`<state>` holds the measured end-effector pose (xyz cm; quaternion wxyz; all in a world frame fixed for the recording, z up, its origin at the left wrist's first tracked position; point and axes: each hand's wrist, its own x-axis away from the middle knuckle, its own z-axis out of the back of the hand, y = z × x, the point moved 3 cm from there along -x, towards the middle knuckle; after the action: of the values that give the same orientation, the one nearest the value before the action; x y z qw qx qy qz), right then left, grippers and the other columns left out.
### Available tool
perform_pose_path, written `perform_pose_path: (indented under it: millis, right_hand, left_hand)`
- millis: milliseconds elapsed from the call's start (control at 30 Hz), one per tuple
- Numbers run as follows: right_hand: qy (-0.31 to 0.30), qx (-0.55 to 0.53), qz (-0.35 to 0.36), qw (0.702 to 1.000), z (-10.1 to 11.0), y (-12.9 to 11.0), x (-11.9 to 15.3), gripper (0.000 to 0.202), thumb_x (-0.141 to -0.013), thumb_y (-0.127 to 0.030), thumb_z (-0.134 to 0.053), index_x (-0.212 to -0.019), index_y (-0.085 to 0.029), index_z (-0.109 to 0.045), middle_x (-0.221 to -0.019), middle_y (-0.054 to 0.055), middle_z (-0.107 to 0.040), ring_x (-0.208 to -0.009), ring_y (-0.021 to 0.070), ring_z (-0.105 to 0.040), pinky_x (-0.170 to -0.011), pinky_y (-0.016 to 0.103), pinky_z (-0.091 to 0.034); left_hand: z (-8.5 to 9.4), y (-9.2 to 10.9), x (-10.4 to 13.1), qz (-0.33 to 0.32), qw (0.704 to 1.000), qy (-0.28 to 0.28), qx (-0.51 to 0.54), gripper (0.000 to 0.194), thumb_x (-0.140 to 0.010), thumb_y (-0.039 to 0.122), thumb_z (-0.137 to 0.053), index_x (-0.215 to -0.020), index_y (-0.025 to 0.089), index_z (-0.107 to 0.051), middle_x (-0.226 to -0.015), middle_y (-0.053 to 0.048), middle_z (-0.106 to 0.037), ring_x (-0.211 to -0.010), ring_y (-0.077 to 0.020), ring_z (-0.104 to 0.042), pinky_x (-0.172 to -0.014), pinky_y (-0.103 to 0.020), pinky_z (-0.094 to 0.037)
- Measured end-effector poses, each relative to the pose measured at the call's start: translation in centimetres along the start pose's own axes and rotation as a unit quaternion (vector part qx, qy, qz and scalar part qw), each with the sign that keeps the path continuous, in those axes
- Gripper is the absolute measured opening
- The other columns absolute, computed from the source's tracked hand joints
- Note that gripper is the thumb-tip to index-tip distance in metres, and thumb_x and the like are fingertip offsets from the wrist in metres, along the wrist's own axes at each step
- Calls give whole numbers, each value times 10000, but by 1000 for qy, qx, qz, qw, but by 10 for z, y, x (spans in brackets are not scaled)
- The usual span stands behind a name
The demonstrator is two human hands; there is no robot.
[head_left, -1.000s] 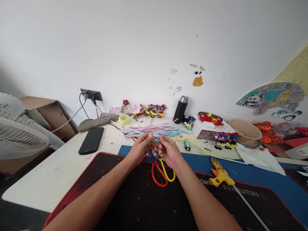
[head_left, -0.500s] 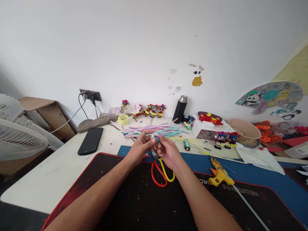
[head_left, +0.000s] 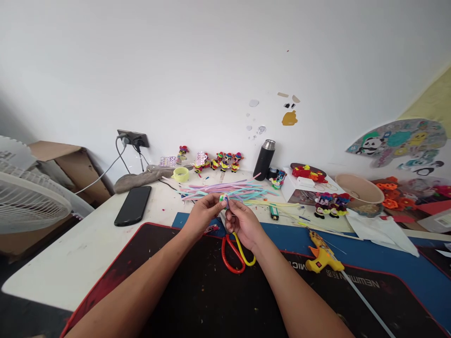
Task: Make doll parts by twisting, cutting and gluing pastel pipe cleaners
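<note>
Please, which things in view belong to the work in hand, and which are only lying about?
Likely belonging: small colourful piece, held by left hand and right hand; fuzzy strips; scissors; glue gun.

Probably just lying about: phone; black flask; beige bowl.

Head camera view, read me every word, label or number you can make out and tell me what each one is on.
"NEWMEN", as best it reads, on the black mat, crossed by the glue stick.
"MIC", apparently, same mat, beside the right forearm.
Too small to read: characters near the glue gun; markings on the purple-and-white sheet.
</note>
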<state>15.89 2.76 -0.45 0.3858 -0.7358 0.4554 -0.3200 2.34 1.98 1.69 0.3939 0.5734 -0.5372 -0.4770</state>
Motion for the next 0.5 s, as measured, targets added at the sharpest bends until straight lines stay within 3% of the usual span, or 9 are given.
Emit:
perform_pose_path:
  millis: [167, 333, 500]
  right_hand:
    - [11, 25, 5, 1000, 1, 0, 1, 478, -708, -571, -863, -927, -189, -678, -595, -64, -582, -432, 89, -546, -380, 188, -360]
    - [45, 56, 15, 997, 4, -3, 1, 551, -715, -582, -847, -1077, -195, -698, -604, -62, -592, -442, 103, -565, -383, 195, -389]
    - [60, 76, 32, 995, 5, -8, 2, 541, -747, -591, -815, -1082, -174, -727, -606, -53, -573, -460, 99, -574, -392, 188, -387]
  left_hand:
    - [2, 2, 0, -12, 999, 7, -40, 394, -717, 512, -857, -858, 169, -725, -724, 7, -602, -599, -117, -464, -550, -242, -383]
    - [7, 2, -3, -37, 998, 39, -30, 392, -761, 526, -817, -919, 191, -687, -915, -28, -677, -799, -170, -610, -709, -281, -518]
    - [11, 0, -5, -63, 995, 43, -67, 379, -769, 472, -827, -949, 196, -640, -855, -8, -652, -784, -165, -603, -725, -281, -497]
